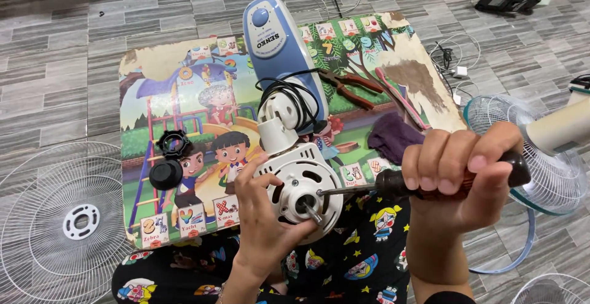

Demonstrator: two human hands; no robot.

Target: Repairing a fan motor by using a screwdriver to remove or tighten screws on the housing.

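Both hands work close to the camera, above the lap. Right hand (pixel 458 172) is closed around the dark handle of a screwdriver (pixel 393 184), whose tip meets the front of the white fan motor (pixel 301 190). Left hand (pixel 261 218) grips this motor from the side. It rests at the near edge of the colourful surface (pixel 184 89), with red pliers (pixel 350 86) behind.

Table left half (pixel 153 89) open; pliers (pixel 351 87), purple cloth (pixel 393 136) crowd right; fan base (pixel 276 40) blocks centre.
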